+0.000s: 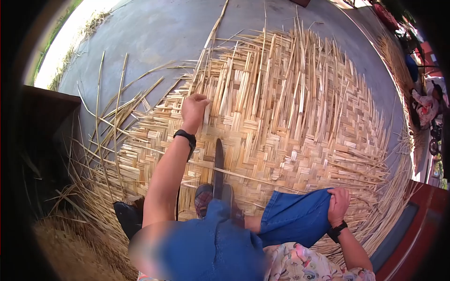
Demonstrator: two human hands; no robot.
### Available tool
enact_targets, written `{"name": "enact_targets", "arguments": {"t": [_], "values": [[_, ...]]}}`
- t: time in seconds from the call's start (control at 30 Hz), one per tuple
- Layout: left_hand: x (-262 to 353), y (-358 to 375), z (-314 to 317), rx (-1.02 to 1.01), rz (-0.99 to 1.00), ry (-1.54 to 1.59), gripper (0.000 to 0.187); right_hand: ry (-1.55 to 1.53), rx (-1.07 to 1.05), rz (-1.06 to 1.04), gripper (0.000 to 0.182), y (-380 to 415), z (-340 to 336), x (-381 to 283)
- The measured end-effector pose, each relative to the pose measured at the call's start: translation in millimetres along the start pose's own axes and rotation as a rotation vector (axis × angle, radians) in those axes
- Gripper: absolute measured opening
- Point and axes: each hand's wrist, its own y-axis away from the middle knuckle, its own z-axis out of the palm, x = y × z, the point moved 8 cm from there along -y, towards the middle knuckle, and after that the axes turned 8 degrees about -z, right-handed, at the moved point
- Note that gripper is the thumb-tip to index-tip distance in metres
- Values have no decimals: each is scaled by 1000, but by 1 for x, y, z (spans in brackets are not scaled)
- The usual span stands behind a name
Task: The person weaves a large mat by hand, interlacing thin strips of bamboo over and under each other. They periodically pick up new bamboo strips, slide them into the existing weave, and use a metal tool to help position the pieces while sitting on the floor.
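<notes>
A woven mat of flat straw-coloured strips point(304, 136) spreads over the floor in front of me. My left hand point(194, 108), with a black band at the wrist, is closed above the mat's left side. A long loose strip point(209, 40) runs down to behind that hand; whether the fingers hold it is hidden. Curled over the knee of my blue trousers point(300, 210) is my right hand point(338, 205). Between my checked shoes point(203, 197), a dark long blade point(219, 161) points away from me, its lower end hidden. One strip crosses it.
Loose strips point(115, 117) lie scattered on the grey floor point(154, 33) at the left. A dark wooden piece point(51, 105) stands at the left edge. On the right is a red-brown surface point(429, 206), with bundled strips point(393, 201) beside it.
</notes>
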Motion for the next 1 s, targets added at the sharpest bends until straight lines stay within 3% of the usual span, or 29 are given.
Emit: {"name": "enact_targets", "arguments": {"t": [0.03, 0.07, 0.13, 0.2, 0.23, 0.37, 0.47, 0.5, 0.63, 0.73, 0.87, 0.9, 1.0], "values": [[11, 8, -9, 191, 32, 14, 29, 0, -4, 8, 18, 0, 0, 1], [53, 35, -22, 451, 434, -172, 22, 2, -6, 14, 18, -1, 0, 2], [93, 53, 4, 149, 504, -70, 18, 3, -13, 23, 18, 1, 0, 3], [99, 50, 49, 17, 605, -414, 15, 3, -21, 13, 18, -1, 1, 3], [93, 41, 66, 14, 542, -634, 19, -1, -24, 14, 18, -2, 1, 3], [93, 22, 84, -21, 381, -782, 21, 6, -14, 8, 17, -2, -3, 4], [83, 8, 82, -61, 188, -619, 17, -11, -13, 15, 17, -1, -3, 7], [78, 7, 76, -162, 161, -424, 15, -23, -16, 21, 17, -2, -3, 7], [61, 4, 74, -393, 170, 44, 15, -39, 0, 4, 18, -2, -3, 7], [83, 26, 61, -406, 275, -166, 21, -44, 0, 4, 17, -3, -2, 8], [57, 0, 84, -326, 270, -272, 28, -45, -8, 12, 18, -3, 0, 10], [40, -14, 92, -336, 191, -54, 26, -48, -17, 20, 18, -4, 1, 10], [36, -18, 92, -238, 97, 98, 29, -53, -33, 22, 18, -6, 2, 9]]}}
